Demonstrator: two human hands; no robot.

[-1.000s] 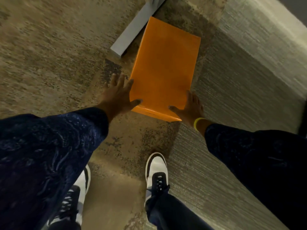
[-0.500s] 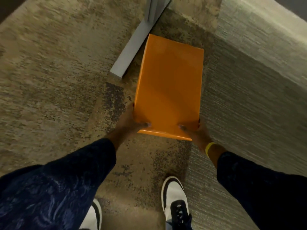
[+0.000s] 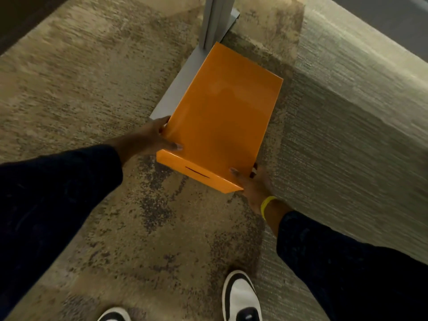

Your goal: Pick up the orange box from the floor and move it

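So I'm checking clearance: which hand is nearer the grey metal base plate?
Left. The left hand grips the orange box beside the grey base plate; the right hand holds the box's opposite near corner, farther away.

Mottled tan carpet (image 3: 97, 93) adjoining a grey ribbed carpet section (image 3: 347, 135). Grey metal post (image 3: 216, 17) rising from a flat grey base (image 3: 178, 89). Two black-and-white shoes, right (image 3: 240, 297) and left (image 3: 114, 315), at bottom edge.

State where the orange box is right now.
In the head view, the orange box sits centre frame, held at its near corners by the left hand and right hand, before the grey post base.
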